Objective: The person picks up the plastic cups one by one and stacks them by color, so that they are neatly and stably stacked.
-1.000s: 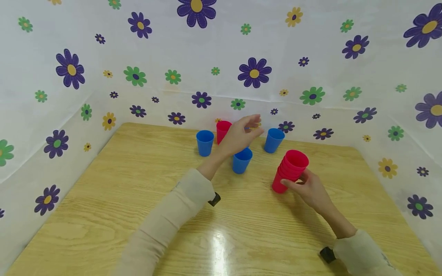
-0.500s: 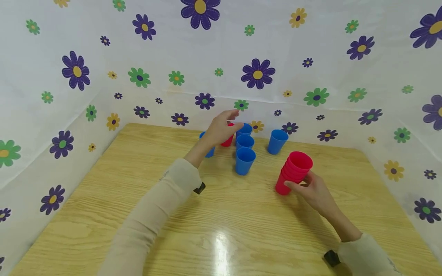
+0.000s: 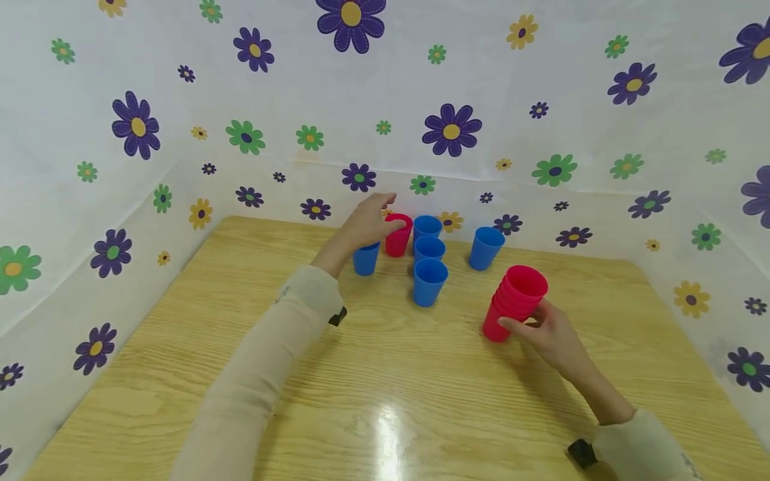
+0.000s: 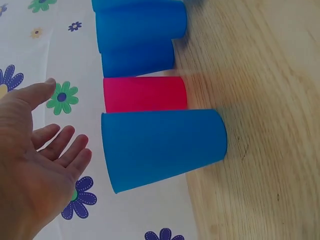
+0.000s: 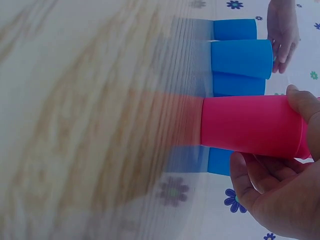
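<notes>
My left hand (image 3: 363, 224) hovers over the back of the table with its fingers spread and nothing in them. Below it stand a blue cup (image 3: 365, 260), partly covered by the hand, and a lone red cup (image 3: 398, 240). In the left wrist view the hand (image 4: 42, 155) is beside the rims of that blue cup (image 4: 160, 147) and red cup (image 4: 142, 95), palm showing. My right hand (image 3: 556, 341) grips a stack of nested red cups (image 3: 511, 304), thumb on the near side and fingers behind. The stack is upright at the table's right part.
To the right of the lone red cup, three blue cups form a row going back, the front one (image 3: 429, 286) nearest me. Another blue cup (image 3: 486, 248) stands apart farther right. A flower-printed cloth (image 3: 271, 100) rises behind and beside the wooden table (image 3: 337, 401).
My left hand has moved left, from above the blue row to above the left blue cup and lone red cup, uncovering the row. The right hand keeps its grip on the red stack.
</notes>
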`<action>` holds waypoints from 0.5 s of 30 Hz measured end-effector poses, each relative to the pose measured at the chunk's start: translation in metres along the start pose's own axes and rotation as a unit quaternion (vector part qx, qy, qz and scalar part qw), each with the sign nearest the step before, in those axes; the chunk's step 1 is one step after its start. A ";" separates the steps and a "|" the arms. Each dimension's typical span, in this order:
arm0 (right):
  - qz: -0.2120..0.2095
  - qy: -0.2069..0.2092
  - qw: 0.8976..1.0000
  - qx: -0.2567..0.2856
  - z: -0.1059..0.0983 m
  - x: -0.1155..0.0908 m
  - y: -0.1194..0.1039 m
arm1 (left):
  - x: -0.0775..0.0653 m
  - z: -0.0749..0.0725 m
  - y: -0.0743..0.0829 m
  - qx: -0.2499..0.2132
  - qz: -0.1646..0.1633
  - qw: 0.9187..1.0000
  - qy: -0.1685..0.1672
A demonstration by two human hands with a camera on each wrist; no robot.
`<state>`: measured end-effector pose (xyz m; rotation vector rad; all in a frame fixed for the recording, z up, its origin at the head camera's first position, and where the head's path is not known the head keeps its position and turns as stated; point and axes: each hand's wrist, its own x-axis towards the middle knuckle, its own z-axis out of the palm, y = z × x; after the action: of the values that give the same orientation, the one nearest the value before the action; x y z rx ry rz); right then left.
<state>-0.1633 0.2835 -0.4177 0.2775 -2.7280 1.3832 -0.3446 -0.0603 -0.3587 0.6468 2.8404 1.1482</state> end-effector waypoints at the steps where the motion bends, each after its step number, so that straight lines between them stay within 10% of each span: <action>1: 0.001 0.000 1.000 0.000 0.000 0.000 0.000 | 0.001 0.000 -0.001 0.003 -0.002 1.000 -0.005; 15: 0.008 0.005 1.000 0.000 0.000 0.000 -0.001 | 0.016 0.014 -0.008 0.066 -0.055 0.996 -0.034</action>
<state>-0.1628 0.2828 -0.4171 0.2495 -2.7287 1.3844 -0.3600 -0.0500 -0.3722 0.5148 2.8718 0.9104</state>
